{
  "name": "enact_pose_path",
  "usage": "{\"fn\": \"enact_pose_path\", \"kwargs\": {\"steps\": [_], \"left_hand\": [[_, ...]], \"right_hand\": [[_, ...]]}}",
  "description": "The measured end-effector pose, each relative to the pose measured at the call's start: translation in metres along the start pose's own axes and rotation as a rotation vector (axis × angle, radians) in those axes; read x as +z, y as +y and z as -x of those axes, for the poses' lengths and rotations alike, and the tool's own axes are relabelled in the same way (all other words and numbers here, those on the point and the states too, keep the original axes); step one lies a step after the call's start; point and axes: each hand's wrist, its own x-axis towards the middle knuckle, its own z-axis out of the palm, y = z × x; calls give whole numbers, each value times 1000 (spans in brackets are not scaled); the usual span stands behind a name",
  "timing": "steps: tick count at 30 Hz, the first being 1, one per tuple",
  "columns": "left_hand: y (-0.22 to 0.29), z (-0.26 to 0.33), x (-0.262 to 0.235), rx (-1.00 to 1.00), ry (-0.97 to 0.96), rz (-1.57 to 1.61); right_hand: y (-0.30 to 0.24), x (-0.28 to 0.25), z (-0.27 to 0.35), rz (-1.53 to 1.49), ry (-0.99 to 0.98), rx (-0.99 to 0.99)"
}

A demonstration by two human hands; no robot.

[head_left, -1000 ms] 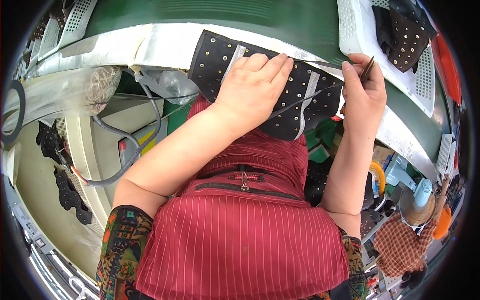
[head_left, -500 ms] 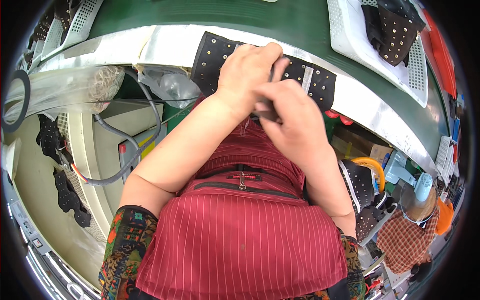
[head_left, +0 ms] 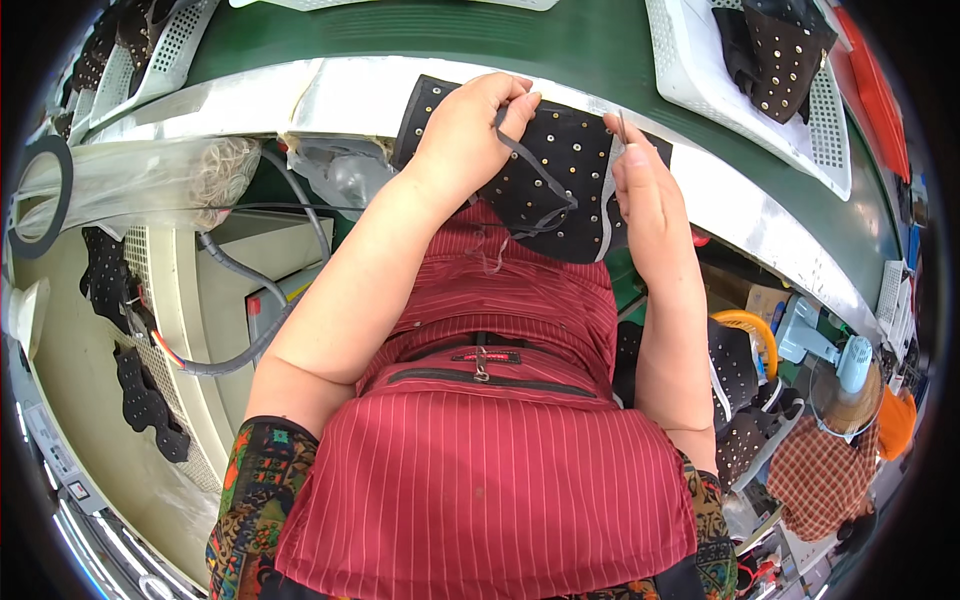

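Now 2 hands: left hand (head_left: 470, 135) pinches strap (head_left: 535, 170); 1 studded piece (head_left: 560, 175).

Materials: studded piece on the bench edge
Studded piece (head_left: 560, 175): matt black cloth or leather, shiny metal studs. Bench edge (head_left: 330, 95): smooth brushed metal. Basket (head_left: 700, 70): white perforated plastic.

Factory sewing or shoe-making line: green conveyor belt (head_left: 480, 40), white perforated trays (head_left: 730, 90) of studded black leather pieces (head_left: 780, 45), cut pieces (head_left: 145, 390) beside the bench (head_left: 330, 95).
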Motion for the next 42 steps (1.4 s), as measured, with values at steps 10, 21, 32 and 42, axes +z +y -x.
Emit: {"fn": "enact_pose_path", "kwargs": {"steps": [10, 21, 32, 42], "left_hand": [[-2, 1, -5, -47, -52, 52], [-7, 4, -6, 15, -115, 216], [-5, 5, -10, -24, -156, 243], [-10, 8, -7, 206, -91, 23]], "right_hand": [[-6, 9, -5, -418, -115, 295], [3, 16, -1, -412, -104, 330], [2, 19, -8, -256, -73, 211], [2, 16, -23, 121, -45, -30]]}}
